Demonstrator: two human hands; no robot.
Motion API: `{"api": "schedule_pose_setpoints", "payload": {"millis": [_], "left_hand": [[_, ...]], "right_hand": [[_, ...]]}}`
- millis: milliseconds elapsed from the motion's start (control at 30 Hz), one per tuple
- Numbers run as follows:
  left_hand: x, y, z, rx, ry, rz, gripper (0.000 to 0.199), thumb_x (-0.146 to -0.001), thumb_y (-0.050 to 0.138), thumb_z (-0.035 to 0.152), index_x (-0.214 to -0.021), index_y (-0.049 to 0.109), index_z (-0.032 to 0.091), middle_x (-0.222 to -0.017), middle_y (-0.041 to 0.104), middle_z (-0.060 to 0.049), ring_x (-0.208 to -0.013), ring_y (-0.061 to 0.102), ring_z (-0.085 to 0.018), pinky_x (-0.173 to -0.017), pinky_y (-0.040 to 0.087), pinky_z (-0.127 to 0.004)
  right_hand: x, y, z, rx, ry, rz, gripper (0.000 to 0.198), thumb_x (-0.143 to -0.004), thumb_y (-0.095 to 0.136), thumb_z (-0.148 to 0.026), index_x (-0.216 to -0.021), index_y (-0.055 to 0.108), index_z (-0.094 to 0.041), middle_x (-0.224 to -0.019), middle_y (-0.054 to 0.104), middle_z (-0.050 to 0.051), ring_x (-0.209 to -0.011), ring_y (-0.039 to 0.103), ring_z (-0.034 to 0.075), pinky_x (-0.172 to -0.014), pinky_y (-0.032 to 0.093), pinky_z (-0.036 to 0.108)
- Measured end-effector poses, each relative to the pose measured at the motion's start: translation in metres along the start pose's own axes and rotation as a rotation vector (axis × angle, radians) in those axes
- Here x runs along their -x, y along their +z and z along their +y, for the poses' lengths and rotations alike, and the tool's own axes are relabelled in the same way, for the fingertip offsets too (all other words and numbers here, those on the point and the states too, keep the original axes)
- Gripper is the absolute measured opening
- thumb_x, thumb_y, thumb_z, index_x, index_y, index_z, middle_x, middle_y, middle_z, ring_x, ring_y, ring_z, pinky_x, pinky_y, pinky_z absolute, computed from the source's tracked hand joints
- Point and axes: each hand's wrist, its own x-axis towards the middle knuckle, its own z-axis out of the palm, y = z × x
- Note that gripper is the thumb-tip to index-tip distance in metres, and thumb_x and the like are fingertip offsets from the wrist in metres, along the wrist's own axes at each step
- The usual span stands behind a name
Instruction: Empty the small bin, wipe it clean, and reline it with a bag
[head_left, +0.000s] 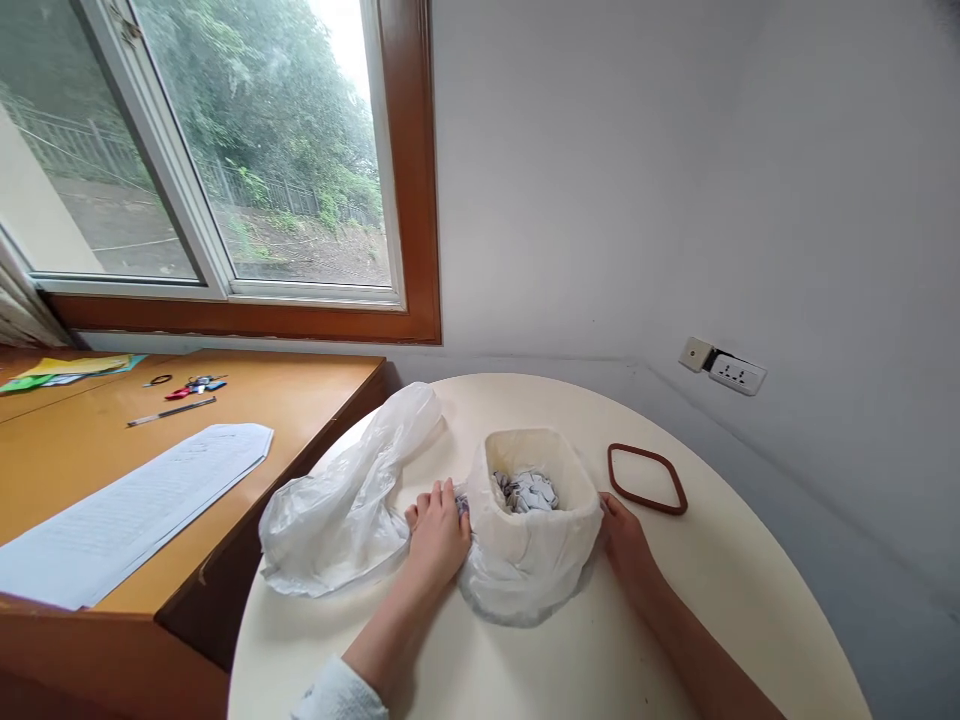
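Observation:
A small square bin (536, 437) stands on the round table, lined with a thin white plastic bag (525, 575) folded down over its outside. Crumpled paper (529, 490) lies in the bottom of the bin. At the bin's left side, my left hand (442, 530) is closed on the bag, and a greyish crumpled bit shows by its fingertips. My right hand (622, 535) pinches the bag at the right side. A second, loose plastic bag (337, 520) is spread left of my left hand. Beyond my right hand lies a brown rounded-square ring (646, 480), flat on the table.
The cream round table (720, 590) meets a wooden desk (315, 385) on the left. On the desk are paper sheets (142, 505), a pen (171, 411), keys (199, 386) and coloured papers (71, 368). A window and a wall with a socket (738, 373) stand behind.

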Motion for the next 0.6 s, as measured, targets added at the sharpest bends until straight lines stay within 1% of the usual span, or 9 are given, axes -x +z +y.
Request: {"api": "schedule_pose_setpoints", "payload": {"millis": [100,167,267,333,400,500,600], "left_hand": [[0.0006,-0.0019,0.0,0.021,0.006,0.02,0.049,-0.074,0.04,0.017,-0.123,0.045,0.01,-0.118,0.054,-0.018,-0.109,0.041,-0.033,-0.092,0.021,-0.048],[0.0004,-0.0018,-0.0008,0.025,0.004,0.045,0.043,-0.075,0.04,0.016,-0.116,0.05,0.013,-0.109,0.058,-0.015,-0.106,0.042,-0.032,-0.091,0.021,-0.048],[-0.0011,0.0004,-0.0027,0.041,0.027,0.092,0.038,-0.077,0.039,0.018,-0.112,0.052,0.012,-0.104,0.06,-0.015,-0.102,0.043,-0.031,-0.088,0.023,-0.046],[-0.0023,0.0019,-0.0037,0.062,0.058,0.123,0.039,-0.078,0.039,0.02,-0.114,0.05,0.01,-0.105,0.059,-0.015,-0.1,0.044,-0.03,-0.086,0.025,-0.043],[-0.003,0.0025,-0.0042,0.071,0.094,0.143,0.036,-0.078,0.039,0.019,-0.111,0.053,0.01,-0.103,0.06,-0.014,-0.098,0.045,-0.029,-0.084,0.027,-0.041],[-0.0028,0.0017,-0.0047,0.059,0.135,0.173,0.025,-0.077,0.041,0.017,-0.094,0.06,0.016,-0.09,0.06,-0.01,-0.092,0.046,-0.026,-0.082,0.028,-0.04],[-0.0016,0.0009,-0.0059,0.069,0.136,0.246,0.017,-0.075,0.046,0.018,-0.08,0.062,0.019,-0.084,0.057,-0.007,-0.089,0.046,-0.024,-0.082,0.029,-0.039]], "right_hand": [[-0.0013,-0.0017,-0.0013,-0.257,0.093,0.047,0.023,-0.068,0.062,-0.036,-0.086,0.062,-0.022,-0.085,0.068,0.001,-0.077,0.061,0.02,-0.063,0.047,0.029],[-0.0034,-0.0034,-0.0006,-0.323,0.141,0.07,0.022,-0.066,0.064,-0.035,-0.084,0.063,-0.022,-0.086,0.069,0.002,-0.078,0.062,0.022,-0.065,0.048,0.031],[-0.0048,-0.0053,-0.0012,-0.3,0.169,0.031,0.028,-0.069,0.061,-0.039,-0.09,0.064,-0.02,-0.088,0.069,0.005,-0.079,0.063,0.024,-0.065,0.049,0.034],[-0.0037,-0.0055,-0.0032,-0.258,0.161,-0.019,0.034,-0.072,0.058,-0.042,-0.095,0.064,-0.019,-0.088,0.07,0.006,-0.079,0.063,0.024,-0.065,0.049,0.034],[-0.002,-0.0053,-0.0049,-0.229,0.149,-0.082,0.036,-0.073,0.057,-0.044,-0.098,0.065,-0.019,-0.086,0.07,0.006,-0.079,0.064,0.024,-0.065,0.049,0.034],[-0.0002,-0.0063,-0.0046,-0.241,0.138,-0.186,0.036,-0.071,0.059,-0.043,-0.098,0.066,-0.019,-0.083,0.07,0.006,-0.079,0.063,0.024,-0.067,0.048,0.034],[0.0005,-0.0089,-0.0022,-0.312,0.149,-0.222,0.036,-0.067,0.064,-0.039,-0.096,0.067,-0.018,-0.082,0.07,0.006,-0.08,0.063,0.024,-0.071,0.047,0.034]]}}
